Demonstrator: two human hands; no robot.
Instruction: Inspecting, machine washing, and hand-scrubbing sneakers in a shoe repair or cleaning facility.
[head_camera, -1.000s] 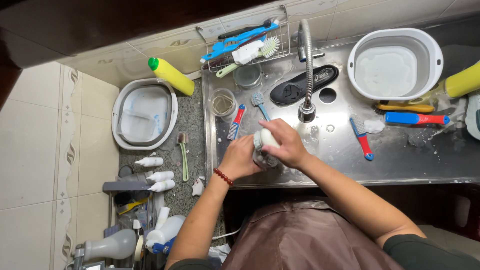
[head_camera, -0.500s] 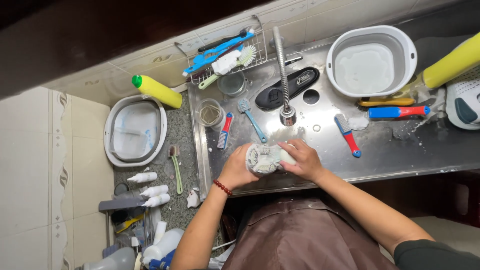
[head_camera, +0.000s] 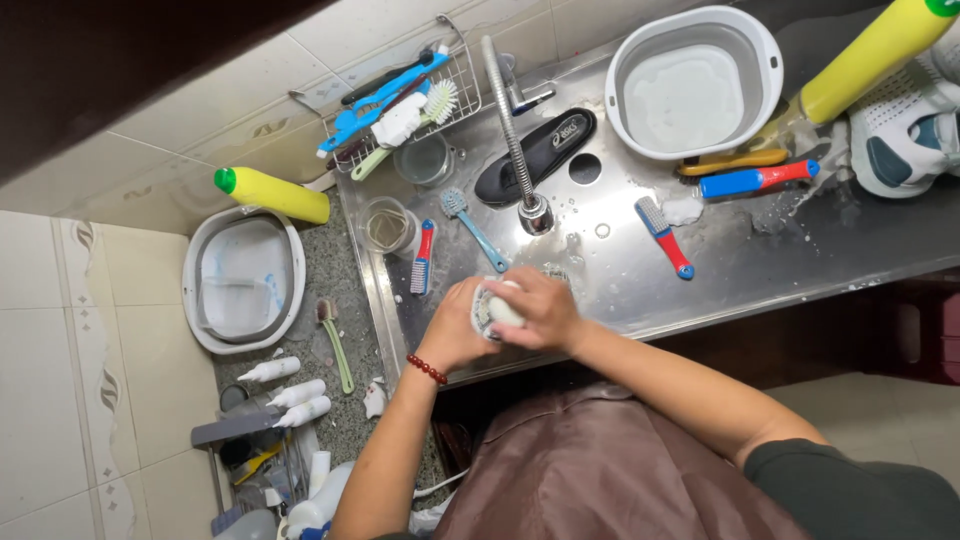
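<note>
Both my hands meet over the front edge of the steel sink (head_camera: 740, 265). My left hand (head_camera: 452, 328), with a red bead bracelet at its wrist, cups a small whitish, soapy item (head_camera: 494, 310) with a grey patterned edge. From the right, my right hand (head_camera: 545, 308) wraps over the same item. My fingers hide most of it, so I cannot tell what it is. The head of the flexible tap (head_camera: 535, 212) hangs just beyond my hands.
A black insole (head_camera: 535, 155), a white basin (head_camera: 690, 85), a yellow bottle (head_camera: 880, 50), a sneaker (head_camera: 905, 135) and several brushes (head_camera: 663, 235) lie in the sink. A wire rack (head_camera: 460, 95) hangs behind. On the left counter are another basin (head_camera: 243, 280), a yellow bottle (head_camera: 272, 193) and small white bottles (head_camera: 290, 390).
My head view has shifted. Both hands keep hold of the soapy item, have turned it between them, and sit slightly nearer the sink's front edge.
</note>
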